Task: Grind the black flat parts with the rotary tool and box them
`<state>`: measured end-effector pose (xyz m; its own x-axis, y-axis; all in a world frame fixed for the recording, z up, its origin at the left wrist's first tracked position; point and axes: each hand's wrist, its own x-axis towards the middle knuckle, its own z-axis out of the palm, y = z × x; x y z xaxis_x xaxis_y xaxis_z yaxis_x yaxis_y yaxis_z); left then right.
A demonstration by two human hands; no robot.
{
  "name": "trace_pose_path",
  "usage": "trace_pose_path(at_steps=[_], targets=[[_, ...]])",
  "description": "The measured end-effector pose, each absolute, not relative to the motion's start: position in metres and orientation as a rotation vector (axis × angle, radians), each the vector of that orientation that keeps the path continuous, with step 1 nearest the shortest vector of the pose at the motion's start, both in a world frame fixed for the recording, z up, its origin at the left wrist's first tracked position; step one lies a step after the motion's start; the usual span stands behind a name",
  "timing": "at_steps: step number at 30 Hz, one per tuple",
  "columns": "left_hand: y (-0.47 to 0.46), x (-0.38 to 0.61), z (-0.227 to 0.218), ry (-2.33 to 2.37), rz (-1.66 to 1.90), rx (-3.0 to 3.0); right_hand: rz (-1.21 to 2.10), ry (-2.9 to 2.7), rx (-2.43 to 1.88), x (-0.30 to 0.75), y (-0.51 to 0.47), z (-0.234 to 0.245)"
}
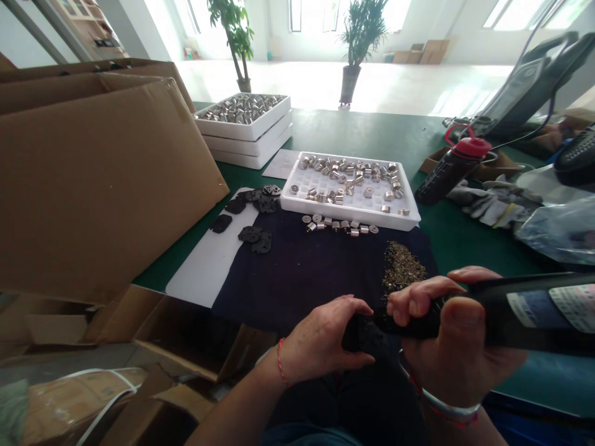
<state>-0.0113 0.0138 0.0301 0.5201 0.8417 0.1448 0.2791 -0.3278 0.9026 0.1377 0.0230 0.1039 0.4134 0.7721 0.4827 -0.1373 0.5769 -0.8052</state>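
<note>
Nearest, the left hand [320, 341] is closed on a dark perforated plate [360, 334], fingers curled over its far edge. The right hand [446, 334] is wrapped around a black rotary tool [525, 310], its long axis running right to left, narrow end just at the plate's right side; contact cannot be confirmed. Farther, metal shavings [402, 266] lie on a dark cloth [302, 272], short of a white foam tray [353, 214] of metal cylinders.

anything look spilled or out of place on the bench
A loose heap of fine brownish grit lies on the dark cloth beside the right hand, looking spilled. A row of small metal cylinders also sits on the cloth, outside the white tray.
</note>
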Motion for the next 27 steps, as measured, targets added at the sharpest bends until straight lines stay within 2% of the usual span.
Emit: trace_pose_path(at_steps=[10,17,23,27], targets=[[0.016,-0.011,0.037,0.913,0.78,1.816,0.78,-1.113,-0.738,0.134,0.03,0.099],[0.016,-0.012,0.033,0.957,0.763,1.823,0.703,-1.11,-0.724,0.131,0.027,0.094],[0.015,-0.012,0.03,0.925,0.812,1.83,0.6,-0.794,-0.833,0.168,0.024,0.11],[0.016,-0.012,0.033,0.918,0.823,1.847,0.818,-0.556,-0.949,0.236,0.025,0.108]])
